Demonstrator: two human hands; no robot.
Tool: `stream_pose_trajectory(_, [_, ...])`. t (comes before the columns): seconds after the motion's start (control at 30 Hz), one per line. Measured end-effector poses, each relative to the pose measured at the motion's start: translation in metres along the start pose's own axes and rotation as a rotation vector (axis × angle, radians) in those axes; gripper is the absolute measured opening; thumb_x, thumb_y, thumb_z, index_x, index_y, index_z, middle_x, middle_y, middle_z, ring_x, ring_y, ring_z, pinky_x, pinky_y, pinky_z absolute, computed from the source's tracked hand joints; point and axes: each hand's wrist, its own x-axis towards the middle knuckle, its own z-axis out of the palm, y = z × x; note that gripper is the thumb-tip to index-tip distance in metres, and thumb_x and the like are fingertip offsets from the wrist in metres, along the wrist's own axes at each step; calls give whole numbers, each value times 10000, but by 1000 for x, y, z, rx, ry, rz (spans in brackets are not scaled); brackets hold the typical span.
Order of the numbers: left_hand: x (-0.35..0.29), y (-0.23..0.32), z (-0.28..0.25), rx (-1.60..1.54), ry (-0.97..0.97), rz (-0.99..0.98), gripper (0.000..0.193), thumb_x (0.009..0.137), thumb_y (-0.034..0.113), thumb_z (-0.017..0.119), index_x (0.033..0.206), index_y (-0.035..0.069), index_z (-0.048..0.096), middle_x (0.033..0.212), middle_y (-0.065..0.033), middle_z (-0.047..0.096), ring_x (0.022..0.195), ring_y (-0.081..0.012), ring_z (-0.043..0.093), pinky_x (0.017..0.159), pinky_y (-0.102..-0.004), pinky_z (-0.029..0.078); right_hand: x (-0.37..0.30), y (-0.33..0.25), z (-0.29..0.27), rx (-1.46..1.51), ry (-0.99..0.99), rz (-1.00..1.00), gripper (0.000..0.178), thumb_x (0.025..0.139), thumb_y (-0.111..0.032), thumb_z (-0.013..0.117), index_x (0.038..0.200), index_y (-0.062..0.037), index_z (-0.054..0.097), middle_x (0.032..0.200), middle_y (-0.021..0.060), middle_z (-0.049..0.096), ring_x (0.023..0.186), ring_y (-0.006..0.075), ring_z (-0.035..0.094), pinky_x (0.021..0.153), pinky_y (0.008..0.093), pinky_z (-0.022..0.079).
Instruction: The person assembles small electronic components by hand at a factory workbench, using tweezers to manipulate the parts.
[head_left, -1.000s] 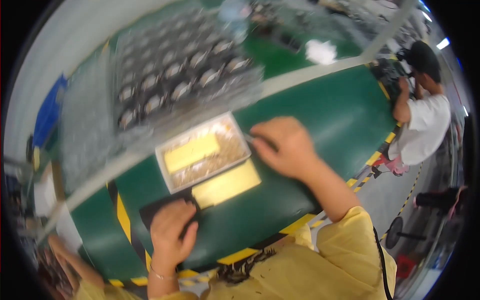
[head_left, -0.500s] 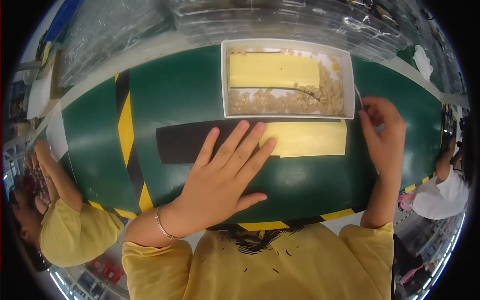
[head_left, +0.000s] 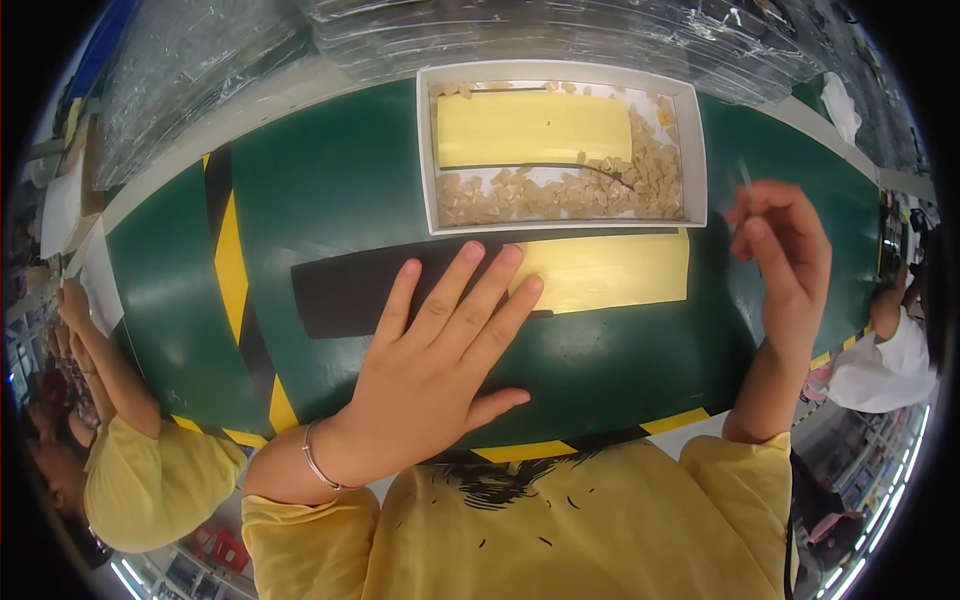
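Observation:
My left hand [head_left: 425,340] lies flat with its fingers spread, over the middle of a long strip that is black [head_left: 343,292] at the left and pale yellow [head_left: 610,272] at the right. My right hand [head_left: 787,250] is closed in a pinch to the right of the strip. Between its fingertips is a thin grey tool [head_left: 743,174], smeared by motion, pointing up and away. Just beyond the strip stands a shallow white box [head_left: 700,150]. Inside are many small tan pieces [head_left: 520,198] and a yellow sheet [head_left: 535,130], with a dark curved line along its near edge.
Green matting [head_left: 290,200] covers the table, edged with yellow-and-black tape [head_left: 232,280]. Clear plastic sheeting [head_left: 560,38] lies along the far side. A co-worker in a yellow shirt [head_left: 160,490] sits at the left; a white sleeve [head_left: 880,370] shows at the right.
My right hand has moved right, away from the box edge, taking the thin tool with it. My left hand stays flat on the strip. The whole view has shifted slightly.

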Motion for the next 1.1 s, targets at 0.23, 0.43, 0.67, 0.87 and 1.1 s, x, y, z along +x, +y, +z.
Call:
stream_pose_trajectory(0.23, [1,4,-1,13,18,-28,845,713,456,702,1427,128,392,1492,-99,335,1383,-285,298,1116,-498,183,-14,-9,21,-137,-212,-8,229,838,-19,561,1063,18,587,908,52,603,786,82,548,648,191,401])
stream_pose_trajectory(0.43, [2,3,-3,12,12,-33,847,713,452,701,1428,124,389,1489,-100,338,1380,-288,305,1114,-499,186,-14,-11,30,-292,-372,-179,237,737,31,648,970,-14,650,870,89,617,651,166,582,546,243,441])
stream_pose_trajectory(0.67, [1,2,0,-14,38,-1,813,753,465,672,1419,92,393,1483,-146,333,1379,-335,288,1102,-524,186,-11,0,36,-391,-428,-305,260,764,23,616,1020,-4,650,816,120,626,636,220,578,556,284,451])
stream_pose_trajectory(0.87, [-1,2,0,-52,77,-4,824,746,443,692,1426,96,380,1486,-138,328,1378,-328,290,1102,-512,192,-9,-7,38,-411,-439,-245,259,771,28,596,1024,2,646,839,128,633,653,233,583,591,295,473])
stream_pose_trajectory(1.1, [-2,0,-2,-82,86,5,832,743,425,702,1433,100,369,1491,-136,318,1383,-326,278,1100,-505,196,-8,-6,37,-391,-430,-262,286,765,44,577,1043,18,642,872,136,639,672,239,584,597,296,467])
